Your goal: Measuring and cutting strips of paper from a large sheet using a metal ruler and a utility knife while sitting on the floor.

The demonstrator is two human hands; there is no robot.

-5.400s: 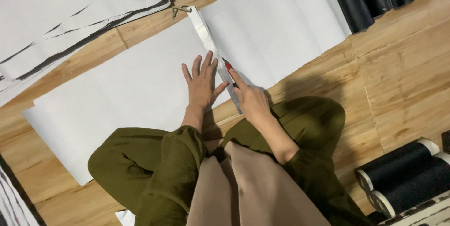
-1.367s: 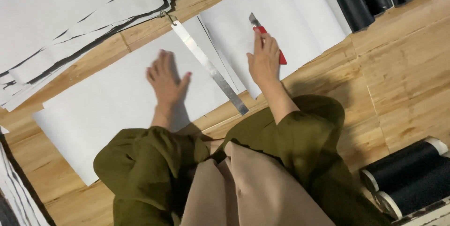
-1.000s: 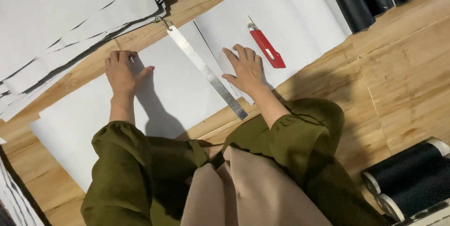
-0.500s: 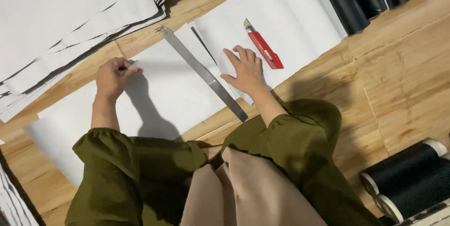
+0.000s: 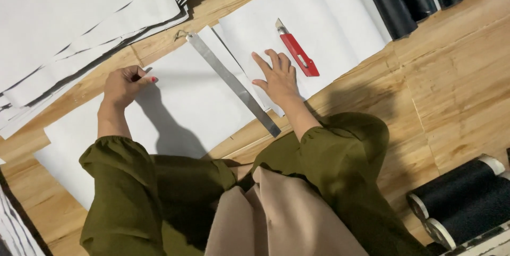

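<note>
Since half a second ago my left hand (image 5: 123, 85) has gripped the far edge of the white paper sheet (image 5: 186, 112) more tightly, fingers curled on it, left of the long steel ruler (image 5: 232, 82). My right hand (image 5: 278, 77) stays flat, fingers spread, on the neighbouring white sheet (image 5: 329, 17) just right of the ruler. Just right of that hand lies the red utility knife (image 5: 296, 51), untouched. Beyond the ruler's far end sits a stack of white sheets (image 5: 69, 17) on the wooden floor (image 5: 457, 80).

White paper sheet (image 5: 186, 107), silver metal ruler (image 5: 234, 83) and red utility knife (image 5: 297, 54) on a light brown wood-grain floor (image 5: 457, 91); black rolls (image 5: 462, 203); olive-green sleeves (image 5: 122, 192).
</note>
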